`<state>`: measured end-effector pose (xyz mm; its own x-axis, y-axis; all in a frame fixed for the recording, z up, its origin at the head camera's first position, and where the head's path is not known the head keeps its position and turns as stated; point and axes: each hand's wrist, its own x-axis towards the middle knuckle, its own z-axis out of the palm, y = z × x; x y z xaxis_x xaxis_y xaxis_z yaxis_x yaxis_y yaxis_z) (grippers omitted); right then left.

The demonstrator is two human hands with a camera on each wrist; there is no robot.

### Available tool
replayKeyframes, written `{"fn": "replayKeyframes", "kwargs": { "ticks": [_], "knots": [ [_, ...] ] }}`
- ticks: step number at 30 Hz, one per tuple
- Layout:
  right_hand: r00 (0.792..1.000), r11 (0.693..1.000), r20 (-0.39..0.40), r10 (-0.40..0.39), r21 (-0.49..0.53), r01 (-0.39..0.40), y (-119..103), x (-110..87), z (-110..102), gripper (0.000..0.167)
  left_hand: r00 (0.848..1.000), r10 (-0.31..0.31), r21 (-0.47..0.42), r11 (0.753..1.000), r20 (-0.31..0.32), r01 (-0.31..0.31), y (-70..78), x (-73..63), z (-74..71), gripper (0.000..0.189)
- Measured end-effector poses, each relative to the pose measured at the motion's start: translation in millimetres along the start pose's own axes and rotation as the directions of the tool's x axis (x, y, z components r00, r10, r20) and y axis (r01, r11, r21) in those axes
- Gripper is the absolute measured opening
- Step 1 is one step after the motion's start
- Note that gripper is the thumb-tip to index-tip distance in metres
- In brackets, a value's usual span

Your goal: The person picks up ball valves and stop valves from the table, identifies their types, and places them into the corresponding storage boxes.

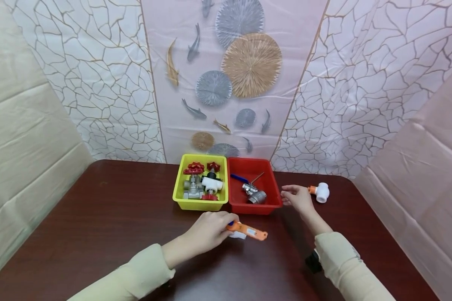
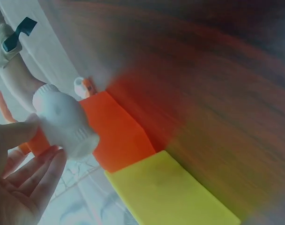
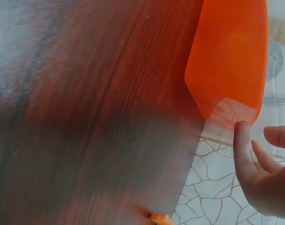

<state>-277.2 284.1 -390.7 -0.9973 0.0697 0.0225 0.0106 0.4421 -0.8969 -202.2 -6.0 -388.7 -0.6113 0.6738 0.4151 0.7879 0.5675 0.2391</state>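
My left hand [image 1: 211,230] pinches a white plastic ball valve with an orange lever handle [image 1: 250,231], held above the table in front of the two bins. The valve's ribbed white body [image 2: 65,119] shows in the left wrist view, with thumb and fingers around its orange part. My right hand [image 1: 296,197] holds nothing; its fingers are loosely bent beside the right wall of the red bin [image 1: 254,208]. In the right wrist view, the fingertips of that hand [image 3: 268,173] appear close to the bin's corner; whether they touch it I cannot tell.
A yellow bin [image 1: 199,205] with several red-handled valves [image 1: 193,184] adjoins the red bin on the left. Inside the red bin lie metal lever valves [image 1: 254,194]. Another white valve with orange handle [image 1: 322,192] lies right of my right hand. Patterned cloth [image 1: 218,75] hangs behind the table.
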Motion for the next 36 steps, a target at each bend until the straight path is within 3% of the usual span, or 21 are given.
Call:
{"fn": "replayKeyframes", "kwargs": {
  "ticks": [8,14,20,28,32,36],
  "knots": [
    [0.999,0.998,0.025,0.033,-0.057,-0.032,-0.5,5.6,2.8,0.035,0.997,-0.070,-0.096,0.993,-0.025,0.068,-10.6,-9.2,-4.4,0.025],
    [0.995,0.996,0.052,0.090,-0.007,-0.090,2.1,7.2,-0.9,0.035,0.995,-0.078,-0.156,0.985,-0.054,0.069,-15.6,-8.6,-10.4,0.024],
    [0.993,0.996,0.078,0.085,-0.004,-0.085,0.1,11.6,-1.2,0.035,0.989,-0.076,-0.147,0.987,-0.124,0.057,-17.9,0.2,-20.7,0.025],
    [0.992,0.997,0.095,0.077,-0.018,-0.076,-3.3,12.5,3.7,0.032,0.975,-0.151,-0.169,0.978,-0.164,0.123,-18.4,9.5,-29.6,0.028],
    [0.994,0.997,0.077,0.076,-0.026,-0.074,-3.8,12.1,5.1,0.031,0.966,-0.181,-0.140,0.978,-0.185,0.156,-22.4,21.1,-31.1,0.026],
    [0.994,0.995,0.057,0.093,-0.032,-0.091,-4.2,11.2,7.1,0.031,0.957,-0.245,-0.174,0.960,-0.153,0.218,-27.0,38.8,-30.8,0.026]
  ]
}}
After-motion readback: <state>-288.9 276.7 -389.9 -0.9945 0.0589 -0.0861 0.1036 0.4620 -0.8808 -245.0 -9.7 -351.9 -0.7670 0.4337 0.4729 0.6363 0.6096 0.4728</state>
